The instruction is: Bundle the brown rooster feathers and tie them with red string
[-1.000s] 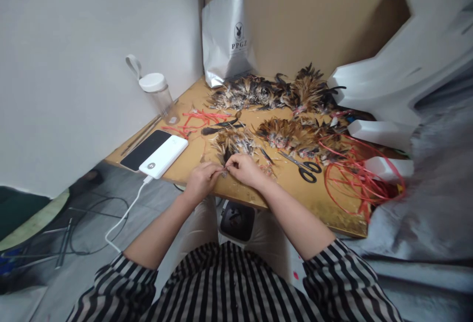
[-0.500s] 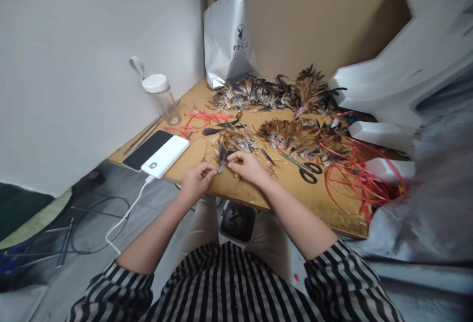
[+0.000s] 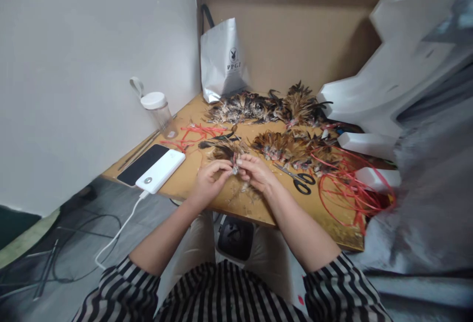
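Near the front of the wooden table, my left hand [image 3: 213,180] pinches the pale quill end of a small feather bundle [image 3: 235,168]. My right hand [image 3: 256,172] closes on the same bundle from the other side, thumb and fingers together. A thin reddish strand shows on the bundle between my fingertips; its ends are hidden. Brown feathers [image 3: 221,152] lie just beyond my hands. A row of brown feather bunches [image 3: 286,144] is to the right, with black-handled scissors [image 3: 301,180] in front of it.
Behind lies a darker feather row [image 3: 254,108] below a silver bag [image 3: 221,61]. A clear bottle [image 3: 162,115], a phone [image 3: 144,162] and a white power bank [image 3: 160,170] are at left. Red plastic strips [image 3: 347,189] tangle at right beside white foam pieces [image 3: 369,144].
My hands have come closer together on the feather bundle, which now stands more upright between my fingertips. The camera view has tilted up slightly, so the table sits lower.
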Tool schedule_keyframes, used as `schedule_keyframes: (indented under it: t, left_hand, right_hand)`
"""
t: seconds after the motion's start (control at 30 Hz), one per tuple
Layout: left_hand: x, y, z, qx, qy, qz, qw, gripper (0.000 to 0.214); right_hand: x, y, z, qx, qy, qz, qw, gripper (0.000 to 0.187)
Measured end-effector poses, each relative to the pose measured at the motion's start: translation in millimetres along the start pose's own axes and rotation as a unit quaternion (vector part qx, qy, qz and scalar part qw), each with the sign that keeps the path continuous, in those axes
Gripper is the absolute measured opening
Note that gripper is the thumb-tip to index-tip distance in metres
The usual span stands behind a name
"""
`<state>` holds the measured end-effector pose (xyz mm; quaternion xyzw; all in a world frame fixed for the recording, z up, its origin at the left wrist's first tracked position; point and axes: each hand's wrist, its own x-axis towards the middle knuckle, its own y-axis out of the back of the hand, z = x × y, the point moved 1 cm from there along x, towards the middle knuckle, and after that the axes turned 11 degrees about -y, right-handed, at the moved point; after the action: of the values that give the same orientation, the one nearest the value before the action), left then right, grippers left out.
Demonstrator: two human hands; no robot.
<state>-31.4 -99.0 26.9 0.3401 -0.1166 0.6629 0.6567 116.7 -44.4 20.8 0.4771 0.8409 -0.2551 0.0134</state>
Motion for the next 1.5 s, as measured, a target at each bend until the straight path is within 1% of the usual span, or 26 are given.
schedule_keyframes:
  t: [0.07, 0.13, 0.2, 0.27, 0.3, 0.33, 0.43, 0.5, 0.57, 0.67, 0.8, 0.93, 1.03, 1.1, 1.13, 1.17, 1.27, 1.3, 1.33, 1.37, 1.4, 1.5]
  left_hand:
    - [15.4, -8.3, -1.8, -0.042, 0.012, 0.008, 0.999, 0.016]
    - [31.7, -17.8, -4.8, -0.100, 0.052, 0.019, 0.993, 0.021]
    - [47.5, -27.9, -8.1, -0.138, 0.083, 0.044, 0.986, 0.025]
    - [61.3, -38.1, -11.8, -0.165, 0.093, 0.068, 0.980, 0.025]
    - [67.0, -42.9, -14.2, -0.178, 0.098, 0.079, 0.976, 0.025]
    - [71.6, -47.2, -17.2, -0.190, 0.106, 0.090, 0.972, 0.024]
    - [79.2, -56.5, -28.9, -0.215, 0.128, 0.108, 0.962, 0.024]
    - [79.8, -59.7, -37.5, -0.221, 0.133, 0.098, 0.961, 0.022]
    - [78.3, -60.8, -44.3, -0.232, 0.128, 0.097, 0.959, 0.019]
    - [75.1, -59.8, -48.1, -0.233, 0.123, 0.107, 0.959, 0.018]
    - [71.3, -57.4, -46.0, -0.239, 0.117, 0.107, 0.958, 0.021]
    - [67.4, -57.2, -50.4, -0.283, 0.162, 0.102, 0.940, 0.024]
    - [66.1, -58.3, -54.0, -0.306, 0.182, 0.095, 0.930, 0.026]
    - [66.2, -58.5, -53.0, -0.296, 0.187, 0.102, 0.931, 0.028]
    - [66.5, -58.4, -51.4, -0.284, 0.186, 0.108, 0.935, 0.029]
    - [66.7, -58.3, -49.2, -0.269, 0.183, 0.113, 0.939, 0.029]
    - [67.5, -58.0, -42.1, -0.233, 0.166, 0.114, 0.951, 0.027]
    - [67.6, -58.0, -40.4, -0.227, 0.158, 0.113, 0.954, 0.026]
    - [67.6, -58.1, -39.4, -0.223, 0.152, 0.112, 0.957, 0.026]
    - [67.5, -58.3, -39.1, -0.219, 0.147, 0.111, 0.958, 0.025]
    - [67.3, -58.6, -39.6, -0.216, 0.145, 0.108, 0.959, 0.025]
    - [66.1, -60.0, -44.3, -0.227, 0.151, 0.092, 0.958, 0.025]
  right_hand:
    - [-2.2, 5.3, -13.5, -0.013, 0.046, 0.043, 0.998, 0.028]
    - [-4.2, 10.7, -28.4, -0.050, 0.103, 0.103, 0.988, 0.025]
    - [-5.2, 15.3, -41.8, -0.111, 0.176, 0.174, 0.962, 0.022]
    - [-4.0, 18.7, -50.4, -0.171, 0.238, 0.228, 0.929, 0.020]
    - [-2.4, 20.0, -52.3, -0.190, 0.255, 0.242, 0.917, 0.019]
    - [-0.3, 21.3, -52.5, -0.196, 0.262, 0.248, 0.912, 0.019]
    - [6.9, 25.9, -46.6, -0.188, 0.274, 0.268, 0.904, 0.018]
    - [11.6, 28.5, -40.0, -0.171, 0.262, 0.258, 0.914, 0.018]
    - [16.1, 30.1, -33.6, -0.126, 0.226, 0.238, 0.936, 0.022]
    - [21.5, 29.0, -26.7, -0.071, 0.190, 0.211, 0.956, 0.025]
    - [26.0, 25.3, -20.1, -0.022, 0.159, 0.212, 0.964, 0.023]
    - [27.4, 24.1, -15.2, 0.011, 0.140, 0.199, 0.970, 0.021]
    - [25.9, 27.1, -15.4, -0.007, 0.139, 0.200, 0.970, 0.019]
    - [23.6, 31.2, -17.3, -0.057, 0.155, 0.205, 0.965, 0.017]
    - [22.2, 33.6, -18.7, -0.097, 0.171, 0.211, 0.958, 0.015]
    - [20.7, 36.3, -20.0, -0.143, 0.193, 0.220, 0.945, 0.015]
    - [16.8, 43.3, -22.8, -0.269, 0.269, 0.249, 0.891, 0.015]
    - [16.2, 45.1, -22.9, -0.293, 0.284, 0.254, 0.877, 0.015]
    - [16.2, 46.5, -22.5, -0.304, 0.289, 0.256, 0.871, 0.015]
    - [16.7, 47.5, -21.8, -0.303, 0.282, 0.255, 0.874, 0.014]
    - [17.7, 48.1, -20.7, -0.289, 0.266, 0.251, 0.885, 0.013]
    - [21.8, 46.9, -17.3, -0.191, 0.194, 0.217, 0.938, 0.012]
